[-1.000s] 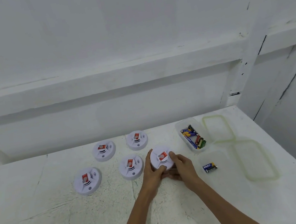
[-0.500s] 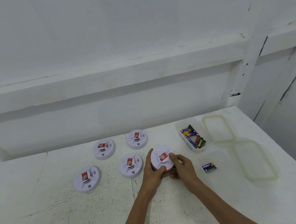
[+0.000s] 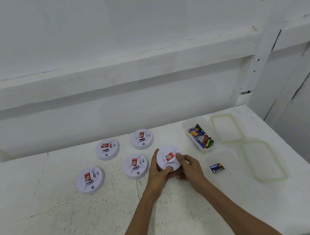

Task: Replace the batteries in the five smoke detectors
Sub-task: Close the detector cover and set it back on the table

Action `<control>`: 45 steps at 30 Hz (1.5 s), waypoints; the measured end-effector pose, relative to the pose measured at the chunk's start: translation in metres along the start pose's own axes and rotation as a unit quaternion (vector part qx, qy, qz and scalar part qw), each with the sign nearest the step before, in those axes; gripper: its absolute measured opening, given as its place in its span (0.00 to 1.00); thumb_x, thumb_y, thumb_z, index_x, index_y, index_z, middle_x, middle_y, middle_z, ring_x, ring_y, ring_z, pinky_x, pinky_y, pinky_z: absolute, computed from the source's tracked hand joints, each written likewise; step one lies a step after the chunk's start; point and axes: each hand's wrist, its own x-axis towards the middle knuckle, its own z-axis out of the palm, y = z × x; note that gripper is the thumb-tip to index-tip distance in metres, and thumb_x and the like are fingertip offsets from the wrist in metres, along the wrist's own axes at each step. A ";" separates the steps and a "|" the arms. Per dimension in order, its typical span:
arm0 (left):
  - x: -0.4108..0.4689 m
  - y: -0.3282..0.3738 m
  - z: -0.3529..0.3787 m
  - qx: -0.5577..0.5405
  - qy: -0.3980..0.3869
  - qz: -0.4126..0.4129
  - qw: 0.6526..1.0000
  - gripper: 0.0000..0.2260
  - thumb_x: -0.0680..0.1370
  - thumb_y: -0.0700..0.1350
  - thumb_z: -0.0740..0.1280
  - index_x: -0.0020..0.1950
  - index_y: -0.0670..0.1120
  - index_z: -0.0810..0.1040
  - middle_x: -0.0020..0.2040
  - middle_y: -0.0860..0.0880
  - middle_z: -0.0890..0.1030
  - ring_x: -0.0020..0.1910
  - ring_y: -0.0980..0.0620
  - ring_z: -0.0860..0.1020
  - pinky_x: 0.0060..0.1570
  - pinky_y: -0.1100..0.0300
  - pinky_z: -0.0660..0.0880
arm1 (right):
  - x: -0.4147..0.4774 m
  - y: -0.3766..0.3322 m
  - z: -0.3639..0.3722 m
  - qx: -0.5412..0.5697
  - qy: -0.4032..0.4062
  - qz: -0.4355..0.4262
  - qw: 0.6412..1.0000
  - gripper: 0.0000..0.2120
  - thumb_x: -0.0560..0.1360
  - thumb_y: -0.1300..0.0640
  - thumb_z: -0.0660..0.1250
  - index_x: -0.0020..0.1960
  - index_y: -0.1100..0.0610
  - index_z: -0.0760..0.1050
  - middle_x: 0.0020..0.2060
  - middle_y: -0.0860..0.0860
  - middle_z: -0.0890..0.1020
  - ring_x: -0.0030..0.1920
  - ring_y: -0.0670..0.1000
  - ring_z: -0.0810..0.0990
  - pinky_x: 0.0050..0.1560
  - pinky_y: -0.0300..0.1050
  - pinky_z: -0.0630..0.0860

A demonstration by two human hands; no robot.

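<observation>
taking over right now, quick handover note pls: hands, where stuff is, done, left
Left hand and right hand both grip the rightmost smoke detector, face up.
Four other detectors lie face up on the table to its left.
Far tub holds mixed batteries; near tub holds two batteries; both lids lie right of them.
Done: cannot tell which units are swapped. Left: probably open the held one and swap its battery.

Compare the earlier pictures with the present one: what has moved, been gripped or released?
Nothing visibly moved. The left hand and right hand still grip the round white plastic smoke detector in the same spot. The four other white detectors, clear tub of batteries and loose blue battery stayed put.
</observation>
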 end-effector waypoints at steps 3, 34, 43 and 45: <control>0.000 0.000 -0.002 0.008 -0.003 -0.004 1.000 0.39 0.74 0.39 0.74 0.82 0.52 0.61 0.74 0.46 0.76 0.70 0.43 0.78 0.61 0.39 0.81 | 0.001 0.000 0.000 0.005 -0.003 0.004 1.000 0.18 0.78 0.40 0.66 0.51 0.55 0.82 0.44 0.53 0.87 0.40 0.56 0.87 0.39 0.53 0.85; -0.011 0.006 -0.003 0.006 0.039 -0.008 0.999 0.17 0.88 0.46 0.59 0.75 0.42 0.71 0.69 0.41 0.80 0.64 0.40 0.82 0.58 0.41 0.82 | -0.010 -0.003 0.001 0.027 -0.005 -0.015 1.000 0.18 0.80 0.44 0.65 0.53 0.59 0.82 0.44 0.54 0.87 0.44 0.56 0.87 0.37 0.45 0.82; -0.003 -0.001 -0.009 -0.007 0.024 -0.047 0.999 0.18 0.87 0.47 0.62 0.69 0.35 0.73 0.63 0.36 0.82 0.63 0.37 0.82 0.64 0.33 0.77 | -0.004 0.004 0.002 0.033 -0.010 -0.011 0.999 0.18 0.79 0.42 0.65 0.53 0.56 0.83 0.46 0.54 0.87 0.49 0.56 0.86 0.49 0.58 0.84; -0.004 -0.001 -0.007 -0.011 0.024 -0.045 0.999 0.18 0.87 0.48 0.62 0.69 0.35 0.73 0.63 0.36 0.83 0.62 0.37 0.83 0.63 0.33 0.78 | -0.004 0.003 0.001 0.033 -0.010 -0.012 0.999 0.18 0.80 0.43 0.65 0.54 0.57 0.83 0.46 0.54 0.87 0.49 0.56 0.86 0.49 0.57 0.84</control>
